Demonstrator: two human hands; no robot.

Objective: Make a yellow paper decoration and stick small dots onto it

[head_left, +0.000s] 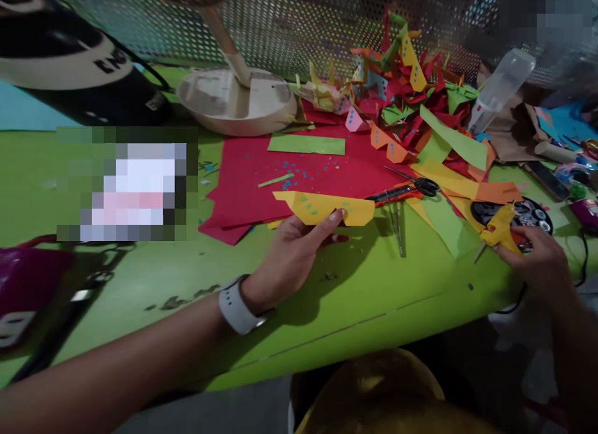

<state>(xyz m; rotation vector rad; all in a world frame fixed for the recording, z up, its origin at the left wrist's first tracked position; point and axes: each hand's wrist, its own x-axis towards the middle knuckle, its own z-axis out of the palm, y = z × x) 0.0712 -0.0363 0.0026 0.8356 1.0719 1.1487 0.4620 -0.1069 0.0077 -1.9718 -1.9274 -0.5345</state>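
Note:
My left hand (299, 250) pinches a folded yellow paper cut-out (331, 208) marked with green-blue dots, thumb on its front. It is held just above the near edge of a red paper sheet (252, 166). My right hand (537, 253) is closed around what looks like a small yellow glue gun (499, 228), over a black round tray (537, 216) of small parts. Between the hands lie black-handled scissors (426, 186), an orange-and-black cutter (395, 193) and metal tweezers (397, 225).
Behind the red sheet rises a heap of folded coloured paper pieces (411, 91) against a perforated metal screen (289, 29). A white fan base (236, 104) stands left of it, a clear bottle (502, 88) right. A purple object (32, 291) lies at far left.

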